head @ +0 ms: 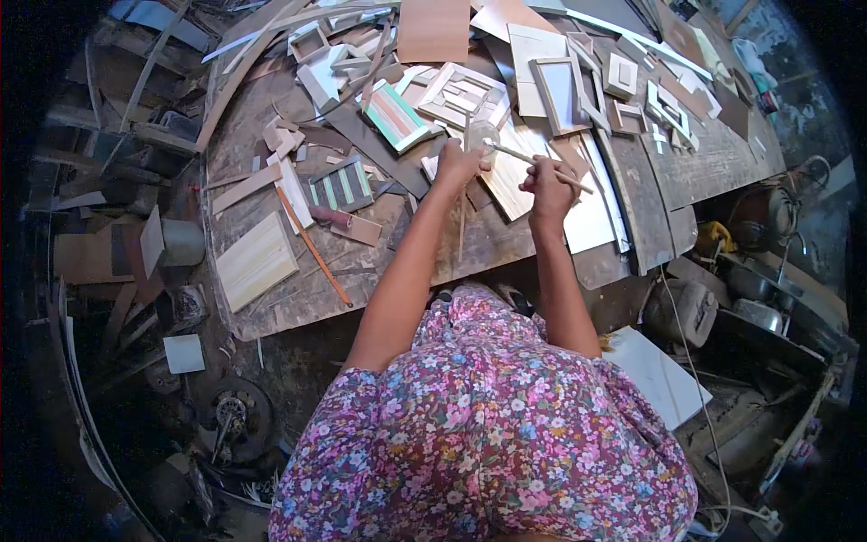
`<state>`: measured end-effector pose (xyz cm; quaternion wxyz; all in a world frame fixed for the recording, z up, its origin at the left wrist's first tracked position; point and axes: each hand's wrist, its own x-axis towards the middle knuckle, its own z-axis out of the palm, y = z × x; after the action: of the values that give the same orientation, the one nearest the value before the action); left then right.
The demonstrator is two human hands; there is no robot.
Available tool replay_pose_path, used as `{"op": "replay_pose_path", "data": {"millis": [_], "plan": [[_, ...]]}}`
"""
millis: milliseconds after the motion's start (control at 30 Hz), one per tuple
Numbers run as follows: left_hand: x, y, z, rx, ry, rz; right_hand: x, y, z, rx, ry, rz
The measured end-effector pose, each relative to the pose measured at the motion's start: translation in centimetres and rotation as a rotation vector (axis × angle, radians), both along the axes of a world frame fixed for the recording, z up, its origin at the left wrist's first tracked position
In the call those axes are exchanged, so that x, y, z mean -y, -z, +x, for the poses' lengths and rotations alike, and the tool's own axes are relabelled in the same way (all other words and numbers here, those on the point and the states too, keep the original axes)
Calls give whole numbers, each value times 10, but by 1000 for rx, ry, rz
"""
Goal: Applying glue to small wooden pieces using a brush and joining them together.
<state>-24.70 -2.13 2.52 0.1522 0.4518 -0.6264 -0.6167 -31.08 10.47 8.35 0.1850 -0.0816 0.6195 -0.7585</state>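
My right hand grips a thin wooden stick, its whitish tip pointing up and left. That tip lies at the rim of a small translucent container. My left hand is beside the container, with a thin upright wood strip by its fingers; which of these it holds is hard to tell. Under and beside the hands lie a pale wood board and a white sheet. Just beyond them is a wooden frame with inner pieces. A green-striped panel rests to their left.
The worn workbench carries several small wooden frames, a striped block, an orange strip and a pale board. A cable hangs off its right side. Scrap wood and a wheel lie below left.
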Motion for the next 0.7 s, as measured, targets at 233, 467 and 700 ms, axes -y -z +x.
{"op": "replay_pose_path", "data": {"millis": [233,467,700], "plan": [[4,-1,10,-217,-68,293,0,5,-21,91,32,-86],[-5,-2,5,-43,-87,-126,10,3,-16,-27,-37,-59],[-9,-7,4,55,-28,-429,15,5,-8,-490,-183,230]]}}
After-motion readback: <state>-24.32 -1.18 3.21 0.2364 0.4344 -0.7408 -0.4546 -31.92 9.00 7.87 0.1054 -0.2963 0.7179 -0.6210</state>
